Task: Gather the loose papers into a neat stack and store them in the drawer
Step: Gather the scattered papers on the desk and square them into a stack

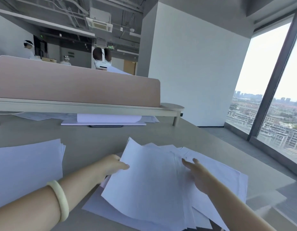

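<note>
The loose papers [154,177] lie in an uneven, fanned pile on the grey worktop [94,139], near its front edge and right of centre. The sheets are plain white, with no print visible. Their corners are misaligned and splay outward at the far side and to the right. The top sheet is rotated: its long axis runs from near-right to far-left, with one corner pointing away toward the pink divider [74,85]. The left edge of this sheet is raised off the pile and curves slightly.

The left hand [111,165] grips that raised left edge, thumb on top and fingers hidden beneath the paper. A pale bangle [58,199] sits on the left forearm. The right hand [197,175] rests flat on the pile, fingers extended and spread, holding nothing.

A second, more even group of white sheets [26,170] lies well apart at the left of the worktop. Further paper [109,118] lies under the raised shelf [84,108] that carries the divider. No drawer can be identified in this view.
</note>
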A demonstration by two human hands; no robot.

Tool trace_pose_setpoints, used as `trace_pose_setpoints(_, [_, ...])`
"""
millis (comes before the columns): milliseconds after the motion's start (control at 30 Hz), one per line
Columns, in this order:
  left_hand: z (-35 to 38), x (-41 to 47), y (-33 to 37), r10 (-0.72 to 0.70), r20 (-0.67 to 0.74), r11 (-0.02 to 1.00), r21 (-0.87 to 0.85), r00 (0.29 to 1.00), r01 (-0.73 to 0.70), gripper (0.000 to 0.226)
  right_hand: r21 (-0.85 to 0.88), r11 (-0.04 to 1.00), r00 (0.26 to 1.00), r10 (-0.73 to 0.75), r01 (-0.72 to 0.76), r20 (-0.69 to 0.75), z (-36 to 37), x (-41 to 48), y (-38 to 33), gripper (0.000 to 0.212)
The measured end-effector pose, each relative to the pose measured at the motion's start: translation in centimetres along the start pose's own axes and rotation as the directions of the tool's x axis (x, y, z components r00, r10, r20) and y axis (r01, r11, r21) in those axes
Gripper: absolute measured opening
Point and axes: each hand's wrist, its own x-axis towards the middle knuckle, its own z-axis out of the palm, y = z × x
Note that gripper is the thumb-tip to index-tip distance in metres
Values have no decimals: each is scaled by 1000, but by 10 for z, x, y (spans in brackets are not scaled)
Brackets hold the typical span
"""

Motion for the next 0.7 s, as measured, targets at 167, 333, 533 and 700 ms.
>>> trace_pose_setpoints(167, [20, -6, 4, 2, -15, 993, 114, 1000, 0, 33, 206, 977, 998, -38, 46, -43, 21, -1, 17, 72])
trace_pose_setpoints(333, [13, -1, 9, -6, -2, 1000, -8, 1000, 6, 15, 251, 965, 994, -51, 74, -95, 28, 10, 17, 69])
trace_pose_setpoints(533, [-6, -4, 4, -162, 32, 957, -239, 986, 165, 16, 246, 966, 993, -55, 79, -104, 33, 13, 12, 63])
trace_pose_setpoints(700, [-15, -7, -1, -157, 20, 929, -336, 987, 154, 23, 204, 975, 995, -79, 90, -64, 30, 15, 14, 60])
